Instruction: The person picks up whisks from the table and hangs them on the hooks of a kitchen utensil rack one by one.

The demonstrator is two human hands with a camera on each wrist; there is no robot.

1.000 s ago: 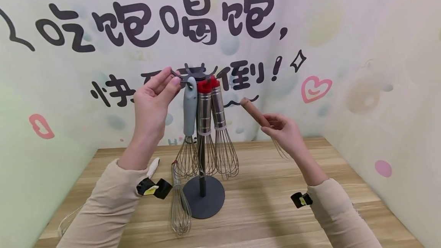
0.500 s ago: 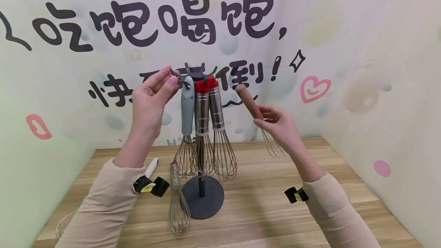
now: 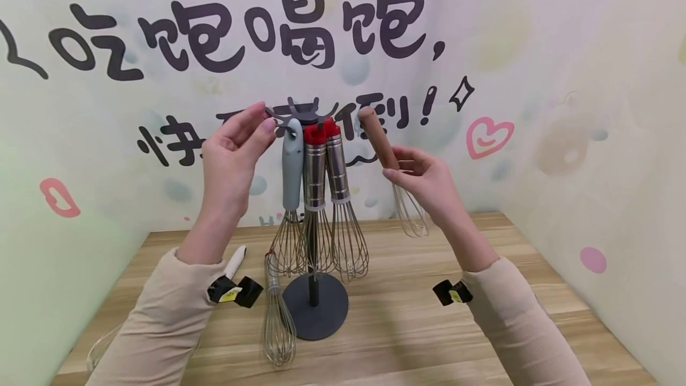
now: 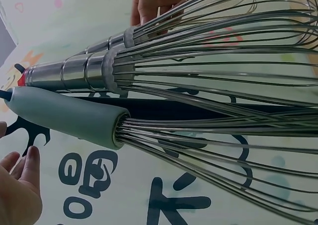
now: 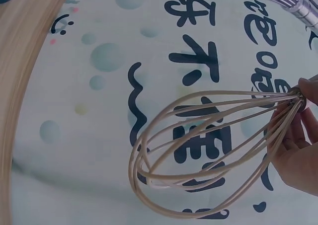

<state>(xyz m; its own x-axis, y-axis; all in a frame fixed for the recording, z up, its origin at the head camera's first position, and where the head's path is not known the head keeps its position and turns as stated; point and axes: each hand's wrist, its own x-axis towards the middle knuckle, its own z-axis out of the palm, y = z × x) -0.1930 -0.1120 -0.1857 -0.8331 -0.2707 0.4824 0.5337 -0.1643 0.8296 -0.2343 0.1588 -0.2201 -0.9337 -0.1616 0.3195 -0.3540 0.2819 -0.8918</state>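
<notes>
In the head view my left hand (image 3: 227, 165) pinches a hook at the left of the black whisk stand (image 3: 317, 314), between thumb and fingertips. My right hand (image 3: 429, 186) grips a brown-handled whisk (image 3: 377, 139) low on its handle, tilted with the handle end up toward the stand. Its looped wires (image 5: 164, 173) hang below the hand. From the stand's hooks hang a whisk with a pale blue-grey handle (image 3: 292, 168) and two steel-handled whisks (image 3: 315, 168) with red ends. In the left wrist view the blue-grey handle (image 4: 69, 113) lies close above the left fingers.
Another steel whisk (image 3: 280, 320) lies on the wooden table (image 3: 429, 326), left of the stand's round base. Behind the left forearm a white handle (image 3: 236, 262) shows in part. A printed wall (image 3: 509, 34) stands behind the table.
My right hand has moved left and up with the brown-handled whisk, bringing it closer to the stand and more upright. The left hand stays at the hook.
</notes>
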